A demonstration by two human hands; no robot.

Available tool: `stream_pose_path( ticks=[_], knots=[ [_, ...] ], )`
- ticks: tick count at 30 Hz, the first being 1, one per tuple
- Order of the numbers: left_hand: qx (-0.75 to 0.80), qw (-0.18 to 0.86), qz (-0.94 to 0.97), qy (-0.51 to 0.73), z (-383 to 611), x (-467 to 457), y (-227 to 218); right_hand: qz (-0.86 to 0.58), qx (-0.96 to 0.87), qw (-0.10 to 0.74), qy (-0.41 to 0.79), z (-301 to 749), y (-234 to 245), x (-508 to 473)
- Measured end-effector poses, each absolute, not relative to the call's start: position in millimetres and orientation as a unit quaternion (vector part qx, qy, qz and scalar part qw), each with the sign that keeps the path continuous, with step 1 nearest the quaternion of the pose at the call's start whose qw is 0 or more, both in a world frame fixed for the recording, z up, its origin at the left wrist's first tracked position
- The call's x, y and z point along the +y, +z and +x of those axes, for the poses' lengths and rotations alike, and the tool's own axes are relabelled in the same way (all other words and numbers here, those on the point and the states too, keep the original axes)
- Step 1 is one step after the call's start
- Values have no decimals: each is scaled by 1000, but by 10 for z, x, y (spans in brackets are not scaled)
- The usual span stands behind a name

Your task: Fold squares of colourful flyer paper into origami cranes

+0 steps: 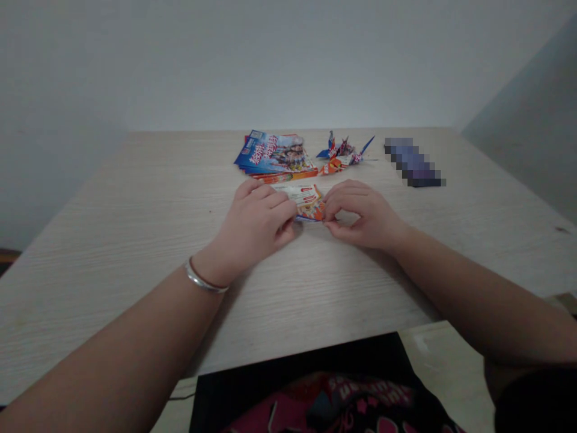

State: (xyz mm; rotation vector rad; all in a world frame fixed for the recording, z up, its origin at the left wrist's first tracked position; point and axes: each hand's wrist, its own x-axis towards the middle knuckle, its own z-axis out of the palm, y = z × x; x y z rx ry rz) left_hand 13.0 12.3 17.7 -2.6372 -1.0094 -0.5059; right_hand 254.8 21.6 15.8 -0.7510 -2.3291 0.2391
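Note:
Between my hands lies a folded printed paper [306,197], white and orange on top with a blue edge along its near side. My left hand [264,216], with a silver bangle at the wrist, is curled over the paper's left part and hides it. My right hand [356,210] pinches the paper's right end between thumb and fingers. Just beyond the paper sits a stack of printed flyers [274,155], blue on top with orange edges below. Folded paper cranes [345,153] in blue, orange and white stand right of the stack.
A blurred dark, phone-like object [415,162] lies at the back right of the pale wooden table [135,204]. A wall [288,66] rises behind the table. At the near edge are a black surface [297,364] and patterned dark-and-pink cloth [342,403].

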Motion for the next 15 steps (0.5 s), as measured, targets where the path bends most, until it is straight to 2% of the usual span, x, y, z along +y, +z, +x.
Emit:
stream_pose_path(
  ticks=[15],
  knots=[
    [-378, 78, -913, -136, -56, 205, 197, -312, -848, 357, 238, 2911, 89, 335]
  ],
)
